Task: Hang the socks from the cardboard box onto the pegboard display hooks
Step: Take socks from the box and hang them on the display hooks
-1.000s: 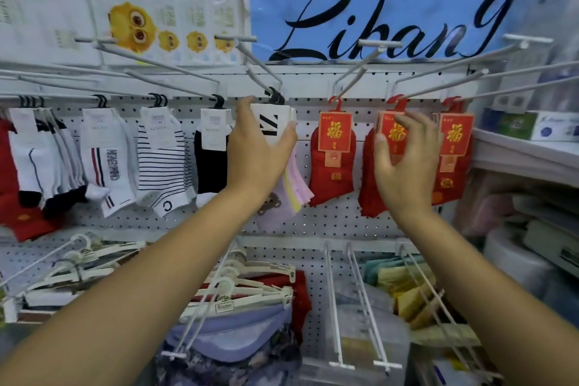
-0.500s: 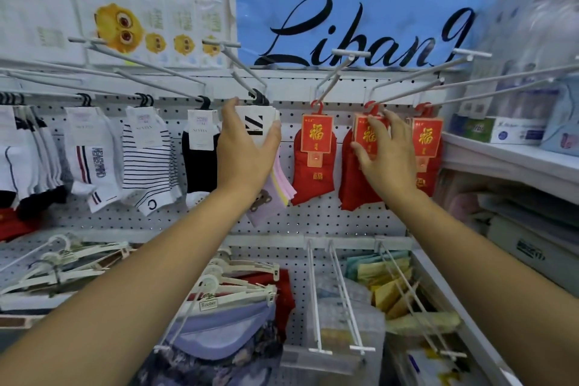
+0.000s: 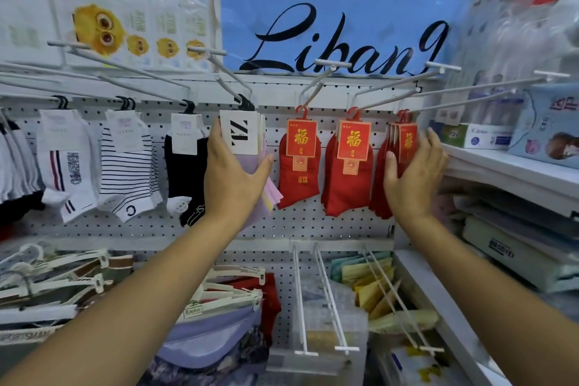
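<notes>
A white pegboard [image 3: 313, 222] carries a row of long hooks with socks. My left hand [image 3: 233, 178] grips a bundle of pastel socks [image 3: 241, 138] with a white ZA card, hanging from a black hanger on a hook. Three groups of red socks with red-and-gold cards hang to the right: a left pair [image 3: 299, 163], a middle group [image 3: 349, 166] and a right group [image 3: 404, 141]. My right hand [image 3: 413, 178] lies flat against the right group, thumb on the front, fingers behind. The cardboard box is not in view.
White, striped [image 3: 127, 166] and black socks [image 3: 186, 166] hang left of my hand. Below are clothes hangers with garments [image 3: 216, 304], empty lower hooks [image 3: 316, 298] and yellow packets [image 3: 379, 288]. Shelves with boxes [image 3: 488, 135] stand close on the right.
My right hand has moved from the middle red group to the rightmost red group. My left hand stays on the pastel bundle. The view shifted slightly right.
</notes>
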`<state>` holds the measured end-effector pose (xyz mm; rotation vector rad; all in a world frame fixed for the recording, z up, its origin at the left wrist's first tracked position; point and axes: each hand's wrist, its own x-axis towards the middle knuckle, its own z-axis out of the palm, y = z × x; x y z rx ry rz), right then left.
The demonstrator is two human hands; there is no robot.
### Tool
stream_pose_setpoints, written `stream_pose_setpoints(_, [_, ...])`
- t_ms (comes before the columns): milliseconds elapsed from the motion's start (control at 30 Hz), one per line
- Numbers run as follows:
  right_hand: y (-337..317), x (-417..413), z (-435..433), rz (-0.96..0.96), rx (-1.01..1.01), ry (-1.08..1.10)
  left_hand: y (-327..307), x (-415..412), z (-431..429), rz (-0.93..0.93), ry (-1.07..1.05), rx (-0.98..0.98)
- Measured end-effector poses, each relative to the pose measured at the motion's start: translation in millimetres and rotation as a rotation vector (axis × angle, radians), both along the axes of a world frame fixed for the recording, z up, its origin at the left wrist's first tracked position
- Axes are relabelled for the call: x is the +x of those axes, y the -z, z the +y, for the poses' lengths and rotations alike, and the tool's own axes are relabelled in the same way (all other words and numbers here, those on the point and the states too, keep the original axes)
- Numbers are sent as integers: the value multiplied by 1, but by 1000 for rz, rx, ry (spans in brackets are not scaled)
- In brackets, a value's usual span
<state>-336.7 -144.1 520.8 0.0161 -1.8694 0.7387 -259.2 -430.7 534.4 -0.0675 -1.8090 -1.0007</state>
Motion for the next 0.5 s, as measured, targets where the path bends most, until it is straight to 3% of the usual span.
stream_pose_setpoints(233, [3,-14,7,-144,202,17,3,-4,-1,-16,3,-10])
stream_pose_setpoints(500, [2,-17,11,-262,258,62,4,-7,-1,-34,-6,-14])
